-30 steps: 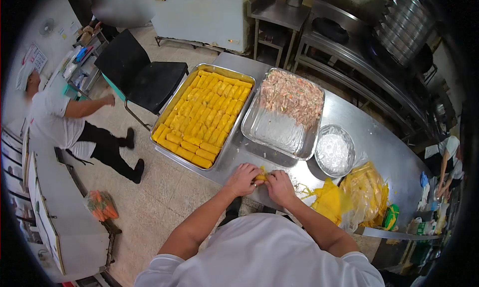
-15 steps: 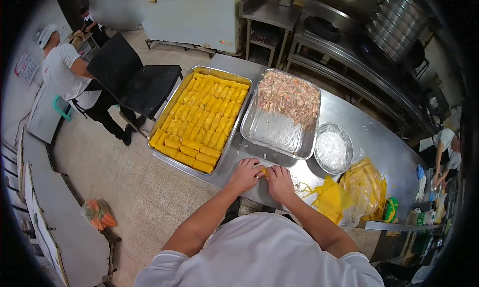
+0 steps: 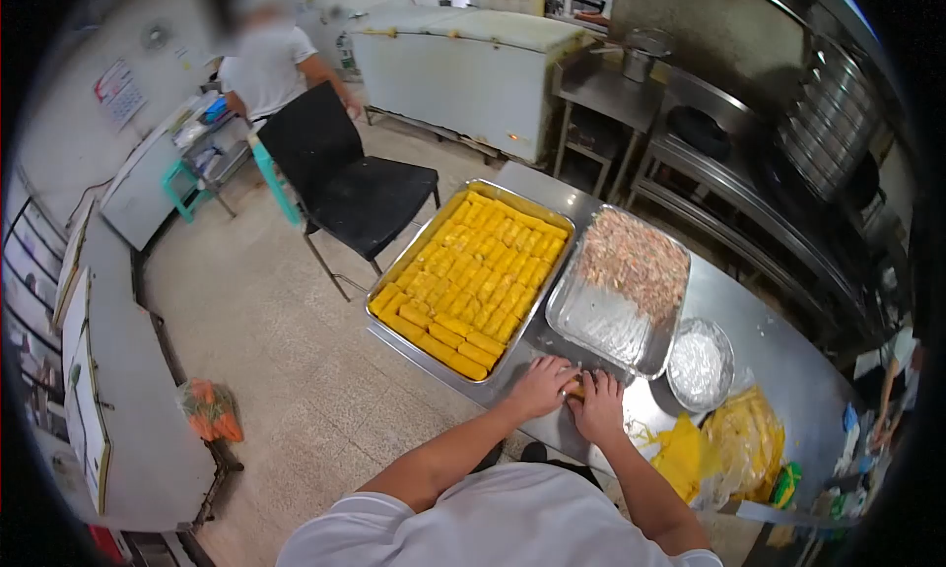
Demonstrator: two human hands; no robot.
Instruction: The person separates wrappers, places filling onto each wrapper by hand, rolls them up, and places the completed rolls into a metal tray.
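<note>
Both my hands are at the near edge of the steel table, closed over a small yellow roll point(image 3: 574, 387) that is mostly hidden by the fingers. My left hand point(image 3: 540, 388) grips its left end and my right hand point(image 3: 599, 407) presses on its right end. Left of them, a deep metal tray point(image 3: 422, 358) holds rows of yellow rolls point(image 3: 463, 271). Beyond my hands, a second metal tray point(image 3: 603, 329) has minced filling point(image 3: 636, 266) toward its far side. Yellow wrapper sheets point(image 3: 680, 459) lie right of my right hand.
A round metal bowl point(image 3: 730, 358) with whitish contents and a plastic bag of yellow wrappers point(image 3: 746, 431) stand at the right. A black chair point(image 3: 370, 198) is beyond the rolls tray. A person point(image 3: 266, 74) stands behind it. Carrots in a bag point(image 3: 210, 411) are at the left.
My view has turned left, so the table sits farther right. The person behind the chair has changed position and now faces this way. My hands are still on the roll.
</note>
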